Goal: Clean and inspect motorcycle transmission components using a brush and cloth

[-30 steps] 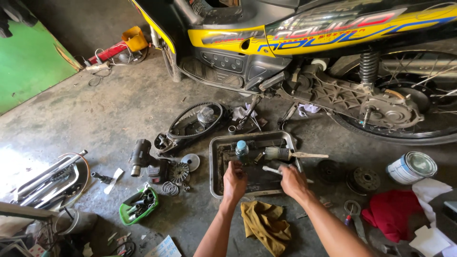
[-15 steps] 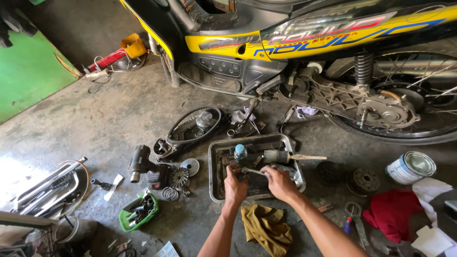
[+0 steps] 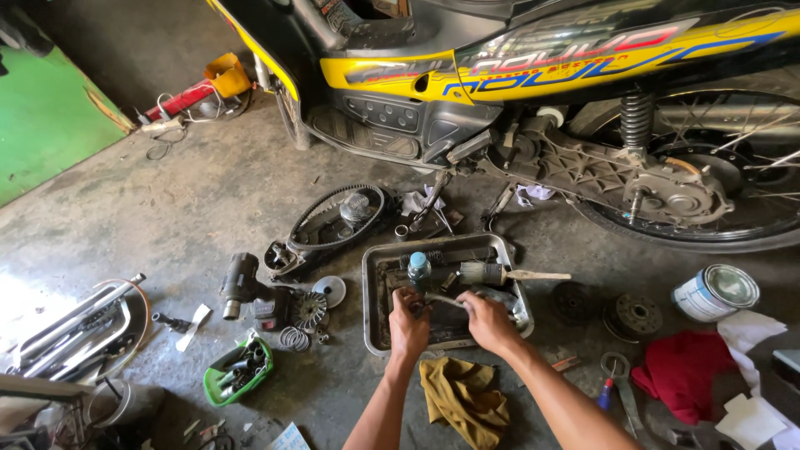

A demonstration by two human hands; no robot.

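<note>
A yellow and black motorbike (image 3: 533, 75) fills the far side of the scene, its engine casing open at the right near the rear wheel (image 3: 717, 200). On the concrete floor (image 3: 167, 208) near it lie a black belt cover (image 3: 333, 221), a power tool (image 3: 242, 287) to the left, a tin can (image 3: 715, 292) and a red rag (image 3: 679, 371) to the right, and a mustard cloth (image 3: 462, 400) at the near edge.

In the middle sits a metal tray (image 3: 375, 275), dirty inside, with a brush (image 3: 500, 273) and a small blue-capped bottle (image 3: 418, 268) along its far side. Both hands work over it. The left hand (image 3: 408, 321) is closed around a small part (too hidden to name), and the right hand (image 3: 487, 321) is curled around a thin metal rod (image 3: 442, 298) that runs across to the left hand.

To do this well, I judge the part should stay low over the tray so drips and loose bits fall inside, with the left hand bracing steadily while the right works the rod in short, controlled strokes.
</note>
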